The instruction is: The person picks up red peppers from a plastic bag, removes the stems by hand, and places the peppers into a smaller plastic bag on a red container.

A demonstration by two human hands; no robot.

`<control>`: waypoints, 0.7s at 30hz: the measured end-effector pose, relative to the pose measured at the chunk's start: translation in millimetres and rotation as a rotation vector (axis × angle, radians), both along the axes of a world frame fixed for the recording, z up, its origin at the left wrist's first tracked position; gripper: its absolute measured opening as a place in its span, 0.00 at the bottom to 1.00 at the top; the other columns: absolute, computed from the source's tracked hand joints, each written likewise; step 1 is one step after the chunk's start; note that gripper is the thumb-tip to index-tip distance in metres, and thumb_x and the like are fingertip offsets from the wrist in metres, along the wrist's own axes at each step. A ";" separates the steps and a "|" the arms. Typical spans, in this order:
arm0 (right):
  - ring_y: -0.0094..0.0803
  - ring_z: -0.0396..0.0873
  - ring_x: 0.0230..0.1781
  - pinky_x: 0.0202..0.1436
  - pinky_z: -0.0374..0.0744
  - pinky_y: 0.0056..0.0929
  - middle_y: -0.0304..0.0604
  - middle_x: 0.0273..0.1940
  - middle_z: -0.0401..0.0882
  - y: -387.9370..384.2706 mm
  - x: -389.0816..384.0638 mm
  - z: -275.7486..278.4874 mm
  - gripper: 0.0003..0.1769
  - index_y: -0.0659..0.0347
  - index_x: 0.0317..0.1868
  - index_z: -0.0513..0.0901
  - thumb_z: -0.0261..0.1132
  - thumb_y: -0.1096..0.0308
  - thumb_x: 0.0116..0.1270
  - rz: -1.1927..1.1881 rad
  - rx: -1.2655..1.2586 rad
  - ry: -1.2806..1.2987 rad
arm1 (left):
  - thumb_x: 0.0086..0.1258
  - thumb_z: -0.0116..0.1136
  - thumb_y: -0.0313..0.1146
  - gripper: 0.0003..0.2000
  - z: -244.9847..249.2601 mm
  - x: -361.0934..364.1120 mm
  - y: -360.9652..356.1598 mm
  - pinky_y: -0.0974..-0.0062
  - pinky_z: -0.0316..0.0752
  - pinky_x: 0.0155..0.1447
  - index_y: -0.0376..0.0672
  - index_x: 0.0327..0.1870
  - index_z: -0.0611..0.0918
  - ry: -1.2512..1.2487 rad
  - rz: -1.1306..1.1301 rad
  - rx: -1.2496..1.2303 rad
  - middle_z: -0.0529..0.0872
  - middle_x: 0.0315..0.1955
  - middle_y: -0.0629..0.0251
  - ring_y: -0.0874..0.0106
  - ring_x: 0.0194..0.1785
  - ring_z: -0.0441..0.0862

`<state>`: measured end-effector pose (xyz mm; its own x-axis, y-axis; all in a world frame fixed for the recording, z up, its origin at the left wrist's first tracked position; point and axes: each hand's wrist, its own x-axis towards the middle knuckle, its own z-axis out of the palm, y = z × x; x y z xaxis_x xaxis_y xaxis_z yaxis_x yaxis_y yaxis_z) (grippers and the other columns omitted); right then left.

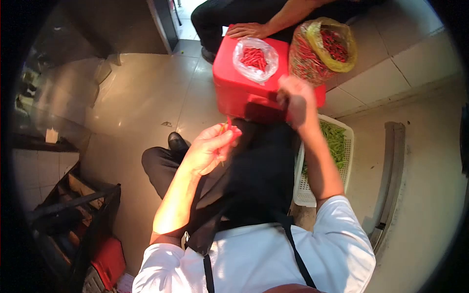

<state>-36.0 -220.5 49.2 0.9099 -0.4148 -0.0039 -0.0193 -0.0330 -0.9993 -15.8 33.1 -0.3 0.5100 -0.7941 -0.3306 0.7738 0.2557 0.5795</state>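
My left hand (213, 147) is closed around a few red chili peppers (235, 132), held above my lap with their tips poking past the thumb. Smeared by motion, my right hand (299, 100) is raised over the right end of a red box (234, 95), close below a large plastic bag (304, 61) packed with red chilies. On top of the box sits a clear plastic bag (239, 61) with its mouth spread wide, and trimmed red chilies (254, 58) lie inside. Fingers of the right hand are too blurred to show a grip.
Another person's hand (249, 30) rests on the box's far edge. Beside my right leg stands a white basket (305, 196) with slender green vegetables (333, 141). At lower left is a dark metal rack (73, 202) near a red object (108, 261). A wall runs along the right.
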 end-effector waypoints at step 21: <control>0.20 0.80 0.33 0.38 0.79 0.21 0.41 0.33 0.83 58.7 -5.4 -5.6 0.10 0.70 0.41 0.82 0.67 0.70 0.66 0.607 -0.019 0.188 | 0.75 0.57 0.39 0.14 -3.9 -2.7 -1.9 0.90 0.65 0.25 0.39 0.52 0.80 -0.186 -0.048 0.059 0.83 0.35 0.67 0.86 0.25 0.72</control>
<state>-41.4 -161.8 43.7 0.9675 0.1733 -0.1840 -0.1665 -0.1108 -0.9798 -18.5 31.2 -4.2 0.5288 -0.8009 -0.2809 0.6623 0.1824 0.7267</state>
